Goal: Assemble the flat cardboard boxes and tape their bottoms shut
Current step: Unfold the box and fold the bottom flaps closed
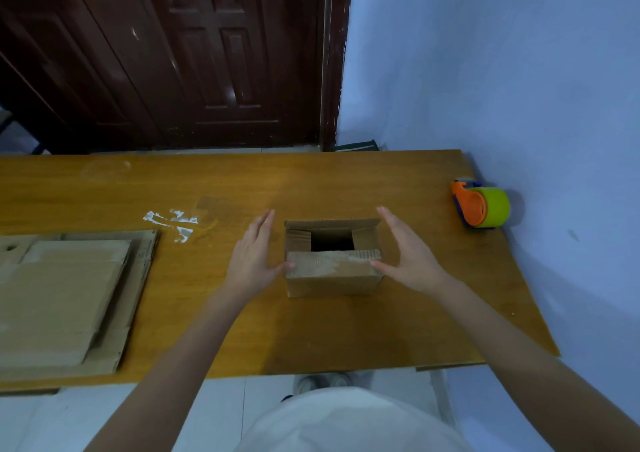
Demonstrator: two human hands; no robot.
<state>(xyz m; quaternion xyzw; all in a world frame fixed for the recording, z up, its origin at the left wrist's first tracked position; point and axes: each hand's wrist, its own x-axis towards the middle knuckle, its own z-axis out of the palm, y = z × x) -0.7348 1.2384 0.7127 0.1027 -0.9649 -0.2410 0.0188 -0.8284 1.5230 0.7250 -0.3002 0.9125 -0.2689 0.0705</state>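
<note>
A small brown cardboard box (331, 271) stands upright near the middle of the wooden counter (346, 330), its near flap folded inward over the top, the side flaps tucked down and a dark rectangular gap left open at the centre. A stack of flat cardboard boxes (65, 299) lies well to the left of the box. An orange tape dispenser (479, 207) loaded with a yellow-green roll sits well to the box's right, at the counter's edge.

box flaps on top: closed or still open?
Partly open. On the box the side flaps and near flap are folded in, the far flap still stands up, and a dark gap shows in the middle.
</note>
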